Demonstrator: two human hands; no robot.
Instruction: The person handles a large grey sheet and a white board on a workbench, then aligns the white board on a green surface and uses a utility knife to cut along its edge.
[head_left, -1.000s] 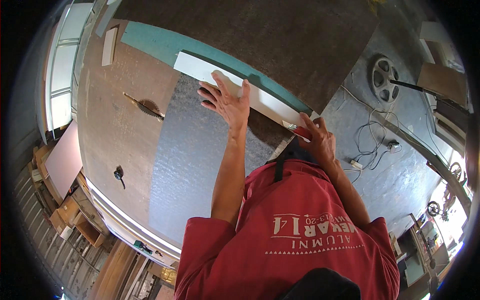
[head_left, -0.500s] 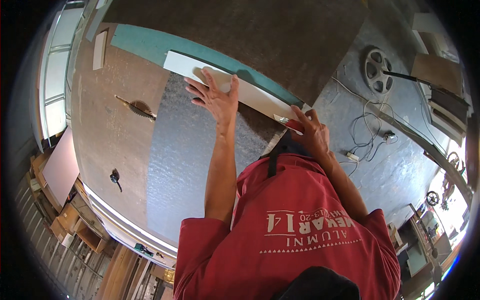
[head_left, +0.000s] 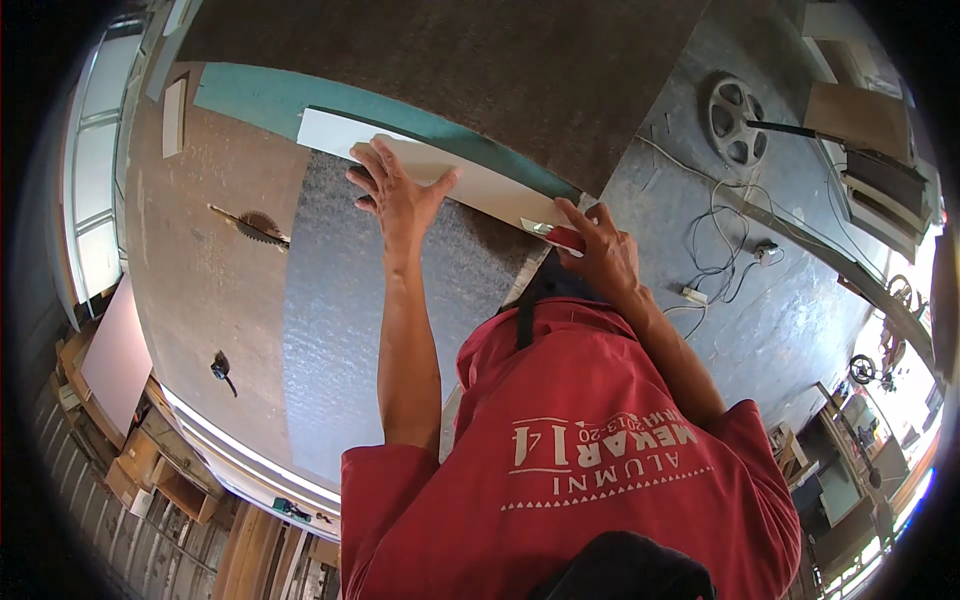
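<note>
A long white board strip (head_left: 475, 188) lies slantwise across the worktable in front of me, along a teal strip. My left hand (head_left: 402, 195) is over its left half with fingers and thumb spread; the fingertips reach onto the strip, though I cannot tell how firmly they press. At the right end, my right hand (head_left: 603, 248) is closed on a red-handled scraper (head_left: 562, 236). The scraper's flat pale blade points left, at the strip's near edge. Whether the blade touches the strip is not clear.
A toothed circular saw blade (head_left: 258, 227) shows at the tabletop's left, with a small black object (head_left: 222, 370) nearer. A small pale block (head_left: 174, 117) lies at the far left. Right of the table are a grey spoked wheel (head_left: 737, 122) and tangled cables (head_left: 722, 240) on the floor.
The whole view has shifted slightly, so things appear farther left. My left hand has moved a little leftward along the strip, its fingers still spread. The right hand keeps hold of the scraper.
</note>
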